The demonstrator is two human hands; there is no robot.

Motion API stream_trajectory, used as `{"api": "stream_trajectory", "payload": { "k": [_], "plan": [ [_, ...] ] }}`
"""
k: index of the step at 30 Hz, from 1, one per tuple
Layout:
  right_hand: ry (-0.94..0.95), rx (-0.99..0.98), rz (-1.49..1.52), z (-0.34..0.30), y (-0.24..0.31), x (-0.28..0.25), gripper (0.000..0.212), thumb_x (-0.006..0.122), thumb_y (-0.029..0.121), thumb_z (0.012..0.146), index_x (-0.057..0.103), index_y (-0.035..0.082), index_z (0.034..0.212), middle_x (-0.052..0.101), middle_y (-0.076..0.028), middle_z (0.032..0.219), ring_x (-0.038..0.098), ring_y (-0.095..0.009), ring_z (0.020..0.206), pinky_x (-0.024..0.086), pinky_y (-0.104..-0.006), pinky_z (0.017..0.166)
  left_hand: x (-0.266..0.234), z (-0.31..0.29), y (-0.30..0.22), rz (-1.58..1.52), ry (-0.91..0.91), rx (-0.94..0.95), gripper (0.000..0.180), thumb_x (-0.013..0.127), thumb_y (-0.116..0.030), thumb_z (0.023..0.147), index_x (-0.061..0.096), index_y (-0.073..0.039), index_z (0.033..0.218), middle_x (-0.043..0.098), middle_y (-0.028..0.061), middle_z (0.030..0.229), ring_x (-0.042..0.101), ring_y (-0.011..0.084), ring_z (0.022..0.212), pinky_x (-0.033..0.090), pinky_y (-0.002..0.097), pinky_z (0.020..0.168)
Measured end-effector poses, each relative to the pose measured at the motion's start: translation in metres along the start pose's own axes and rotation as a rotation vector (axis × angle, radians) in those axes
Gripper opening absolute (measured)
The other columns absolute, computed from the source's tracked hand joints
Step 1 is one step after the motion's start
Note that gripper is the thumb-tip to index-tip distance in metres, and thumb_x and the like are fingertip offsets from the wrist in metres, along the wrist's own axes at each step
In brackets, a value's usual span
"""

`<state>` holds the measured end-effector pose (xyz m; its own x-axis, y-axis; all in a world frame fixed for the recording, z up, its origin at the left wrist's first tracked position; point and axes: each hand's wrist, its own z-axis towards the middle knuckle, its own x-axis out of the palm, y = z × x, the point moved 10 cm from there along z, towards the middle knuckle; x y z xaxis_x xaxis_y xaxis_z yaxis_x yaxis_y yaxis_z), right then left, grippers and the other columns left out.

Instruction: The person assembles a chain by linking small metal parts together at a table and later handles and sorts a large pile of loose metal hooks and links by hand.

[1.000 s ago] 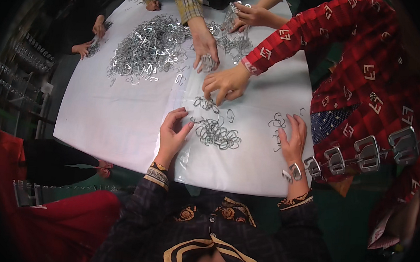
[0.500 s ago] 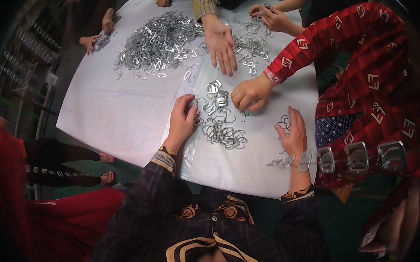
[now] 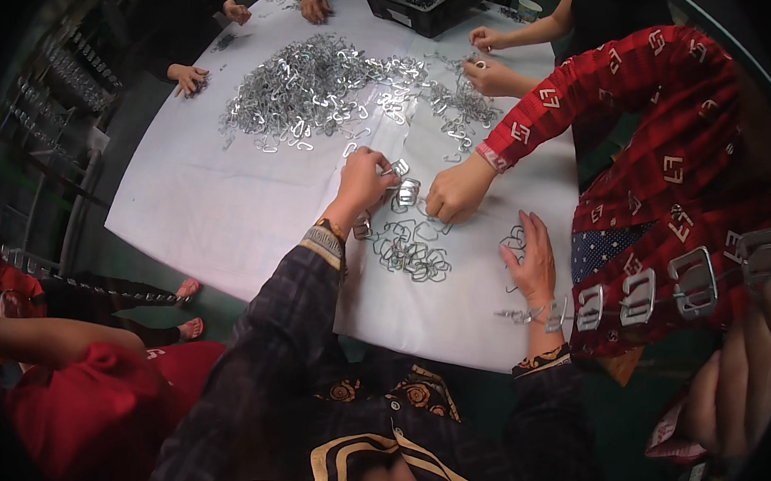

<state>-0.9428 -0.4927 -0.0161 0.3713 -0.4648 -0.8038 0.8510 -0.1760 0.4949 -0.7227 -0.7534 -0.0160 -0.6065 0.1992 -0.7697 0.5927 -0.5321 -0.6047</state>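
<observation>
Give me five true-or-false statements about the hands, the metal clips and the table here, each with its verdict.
1. The left hand is reaching into metal clips beside the small pile. True.
2. The right hand holds a black tray. False: it rests palm down on the white table, near a few loose clips.
3. The biggest clip heap lies at the far side of the table. True.
4. The red-sleeved co-worker's hand is off the table. False: it is down among the clips, close to the left hand.
5. The table covering is green. False: it is white.
</observation>
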Motion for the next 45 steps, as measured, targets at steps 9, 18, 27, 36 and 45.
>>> {"api": "stream_trajectory", "payload": {
  "k": [9, 18, 27, 36, 45],
  "plan": [
    [0.023, 0.002, -0.052, 0.0, -0.002, 0.011, 0.07, 0.068, 0.031, 0.077, 0.041, 0.007, 0.137, 0.041, -0.023, 0.137, 0.042, -0.041, 0.124, 0.037, -0.046, 0.104, -0.019, 0.014, 0.004, -0.38, -0.21, -0.118, 0.022, 0.07, -0.007, 0.071, 0.058, -0.001, 0.088, 0.062, 0.011, 0.074, 0.06, 0.0238, 0.064, 0.048, 0.0337, 0.06],
    [0.097, -0.178, -0.175, -0.001, 0.014, 0.017, 0.071, 0.065, 0.038, 0.08, 0.041, 0.003, 0.136, 0.04, -0.024, 0.139, 0.036, -0.04, 0.13, 0.028, -0.0461, 0.11, 0.004, -0.157, -0.094, -0.701, -0.162, 0.005, 0.023, 0.067, 0.0, 0.081, 0.053, -0.003, 0.099, 0.057, 0.002, 0.082, 0.054, 0.0068, 0.067, 0.046, 0.023, 0.06],
    [-0.039, -0.116, 0.216, -0.016, 0.014, 0.012, 0.059, 0.062, 0.03, 0.083, 0.044, 0.002, 0.133, 0.043, -0.025, 0.135, 0.043, -0.042, 0.124, 0.035, -0.0456, 0.104, -0.028, -0.135, -0.055, -0.284, -0.27, -0.05, 0.017, 0.07, -0.004, 0.074, 0.061, -0.004, 0.089, 0.06, 0.0128, 0.086, 0.06, 0.0309, 0.082, 0.047, 0.0389, 0.074],
    [-0.042, 0.108, -0.253, -0.02, -0.004, 0.025, 0.068, 0.05, 0.05, 0.089, 0.039, 0.008, 0.141, 0.037, -0.023, 0.142, 0.035, -0.039, 0.13, 0.021, -0.048, 0.112, -0.032, -0.132, 0.015, -0.199, -0.178, -0.28, 0.021, 0.074, -0.014, 0.074, 0.063, -0.001, 0.086, 0.064, 0.0131, 0.076, 0.062, 0.0266, 0.072, 0.049, 0.0375, 0.068],
    [0.057, 0.13, -0.165, 0.003, 0.008, 0.045, 0.071, 0.049, 0.046, 0.092, 0.03, -0.001, 0.142, 0.03, -0.03, 0.144, 0.023, -0.043, 0.137, 0.017, -0.0503, 0.113, 0.029, -0.166, -0.106, -0.474, 0.188, -0.024, 0.017, 0.072, -0.008, 0.076, 0.063, 0.0, 0.088, 0.066, 0.0095, 0.078, 0.06, 0.016, 0.069, 0.05, 0.03, 0.066]
  ]
}}
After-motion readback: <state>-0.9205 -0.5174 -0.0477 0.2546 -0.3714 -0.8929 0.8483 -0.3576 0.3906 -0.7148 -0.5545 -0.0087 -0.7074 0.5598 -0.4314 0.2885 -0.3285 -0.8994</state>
